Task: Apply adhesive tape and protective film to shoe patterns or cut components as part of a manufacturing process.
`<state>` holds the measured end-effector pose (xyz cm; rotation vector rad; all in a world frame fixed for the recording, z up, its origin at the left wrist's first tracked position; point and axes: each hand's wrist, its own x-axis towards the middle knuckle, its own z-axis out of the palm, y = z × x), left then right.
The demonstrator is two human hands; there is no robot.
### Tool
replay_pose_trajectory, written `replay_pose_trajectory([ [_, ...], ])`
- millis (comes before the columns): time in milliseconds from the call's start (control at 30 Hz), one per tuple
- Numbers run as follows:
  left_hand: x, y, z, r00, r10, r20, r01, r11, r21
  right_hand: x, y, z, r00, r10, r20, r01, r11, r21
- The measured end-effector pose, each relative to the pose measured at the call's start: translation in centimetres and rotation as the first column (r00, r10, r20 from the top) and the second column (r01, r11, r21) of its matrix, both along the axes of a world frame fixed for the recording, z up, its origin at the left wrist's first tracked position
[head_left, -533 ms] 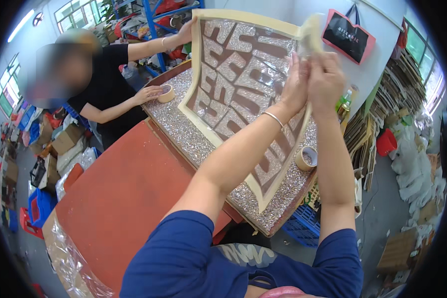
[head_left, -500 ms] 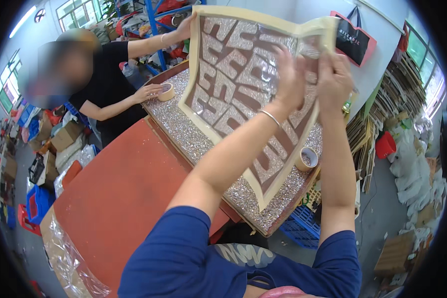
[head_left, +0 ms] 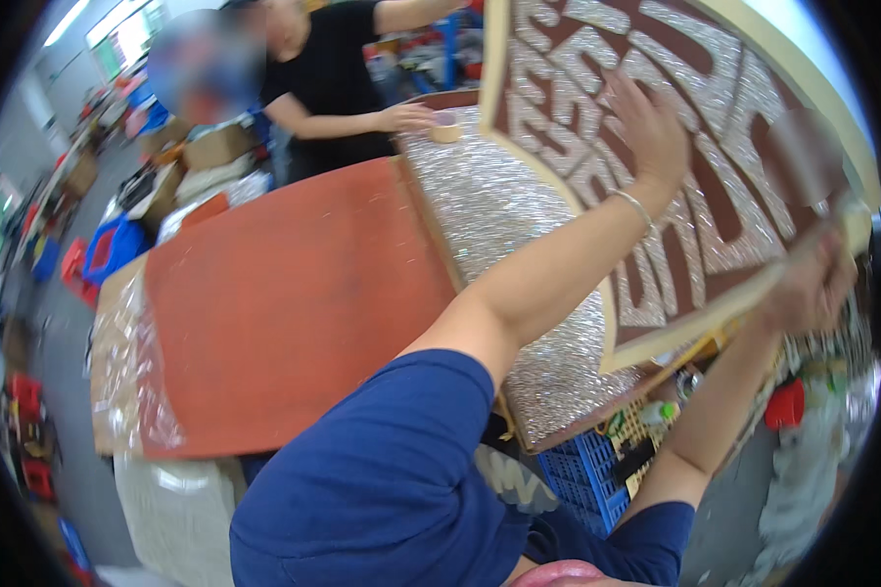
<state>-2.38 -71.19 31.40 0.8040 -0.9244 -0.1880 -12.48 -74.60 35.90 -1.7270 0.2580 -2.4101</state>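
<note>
The patterned sheet (head_left: pixel 705 220) stands tilted over the right side of a shallow tray (head_left: pixel 445 100) full of sparkling bits (head_left: pixel 485 210). The right hand (head_left: pixel 814 279) is closed on its near right edge; the left hand (head_left: pixel 653 135) spreads empty before its face (contact is unclear). A co-worker's hand (head_left: pixel 408 117) touches a tape roll (head_left: pixel 446 129) at the tray's far end. Near right, a blue crate (head_left: pixel 578 477) sits below.

At the left there is a blue bin (head_left: pixel 125 250); farther behind, a box (head_left: pixel 218 146). A red bucket (head_left: pixel 785 405) is at the right.
</note>
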Motion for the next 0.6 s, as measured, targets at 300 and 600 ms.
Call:
replay_pose_trajectory([
  [300, 1.7, 8.1, -2.8, 0.644, -0.167, -0.747, 0.577, 0.747, 0.330, -1.1, 5.8, -8.1, 0.904, -0.339, -0.261, 0.132, 0.802, -0.583],
  [600, 7.4, 41.0, -13.6, 0.762, -0.169, -0.624, 0.142, 0.985, -0.093, 7.0, 36.5, -13.4, 0.396, 0.393, -0.830, -0.882, -0.089, -0.463],
])
